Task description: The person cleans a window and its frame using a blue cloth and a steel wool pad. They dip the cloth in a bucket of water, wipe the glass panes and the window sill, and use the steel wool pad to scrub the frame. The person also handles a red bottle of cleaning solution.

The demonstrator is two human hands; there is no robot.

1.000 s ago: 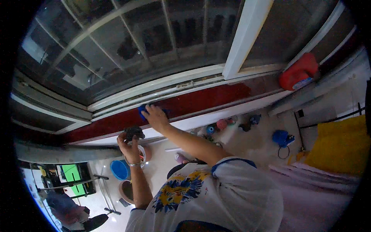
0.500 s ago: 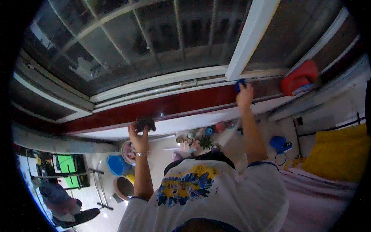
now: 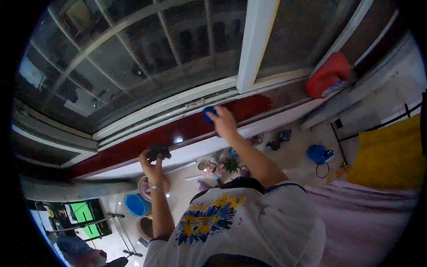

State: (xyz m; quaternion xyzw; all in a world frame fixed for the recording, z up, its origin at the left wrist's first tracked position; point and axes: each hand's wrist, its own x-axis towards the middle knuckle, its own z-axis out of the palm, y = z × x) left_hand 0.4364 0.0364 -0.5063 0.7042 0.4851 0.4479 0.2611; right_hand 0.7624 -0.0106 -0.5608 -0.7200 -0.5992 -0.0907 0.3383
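A dark red window sill (image 3: 191, 124) runs below the white sliding window frame, with a bright glint on its polished face. My right hand (image 3: 225, 122) is closed on a small blue scrubbing pad (image 3: 209, 115), pressed to the sill near its middle. Nearer and to the left, my left hand (image 3: 151, 167) grips a dark, shaggy clump (image 3: 159, 153) that looks like a scouring ball or wadded rag. It is held just off the sill's front edge. The fingertips under both items are partly hidden.
A red jug (image 3: 328, 76) stands on the sill's right end. Below are a blue bucket (image 3: 137, 204), a potted plant (image 3: 231, 165), a blue item (image 3: 319, 154) on the floor and a metal rack (image 3: 126, 236). Yellow cloth (image 3: 387, 155) and a pink cover (image 3: 356, 218) lie right.
My right hand has slid left along the sill with the blue pad, from beside the upright frame to the middle. My left hand keeps its hold; the whole view has shifted slightly.
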